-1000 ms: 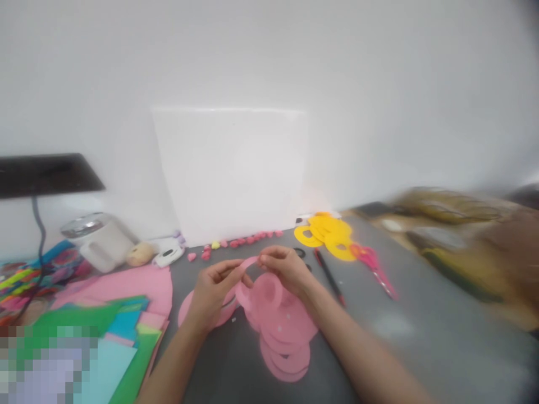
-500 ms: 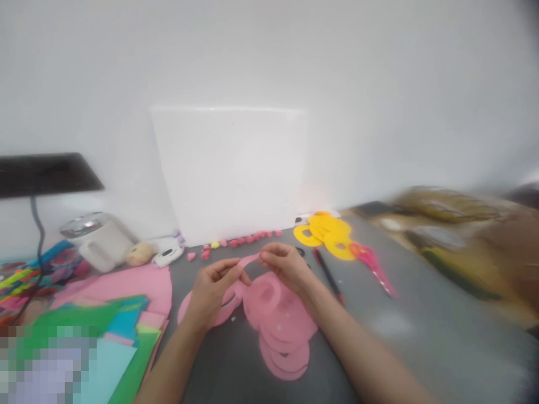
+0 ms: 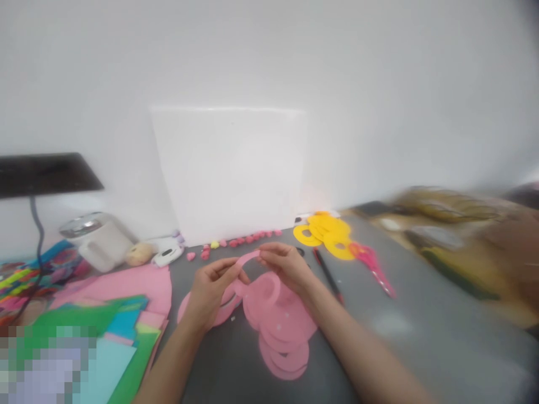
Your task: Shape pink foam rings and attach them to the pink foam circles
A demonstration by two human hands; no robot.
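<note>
Between both hands runs a narrow curved pink paper strip point(image 3: 248, 257), raised a little over the grey table. My left hand point(image 3: 215, 287) pinches its left end, and my right hand point(image 3: 283, 264) pinches the other end with thumb and fingertips. Below my right hand lies a pile of pink paper discs and rings point(image 3: 284, 328), overlapping each other. Another pink paper ring point(image 3: 227, 314) lies partly hidden behind my left hand. To the right of my right hand is a black and red pen point(image 3: 328, 275).
Pink-handled scissors point(image 3: 373, 268) lie right of yellow paper rings point(image 3: 326, 230). Small pink pieces point(image 3: 248, 239) line the foot of a white board point(image 3: 231, 174). At left are coloured sheets point(image 3: 122, 359), pink paper point(image 3: 138, 283) and a white appliance point(image 3: 103, 247).
My hands keep their pinch on the pink strip and have shifted only very slightly. Its bend looks a little more arched. The other things lie as before.
</note>
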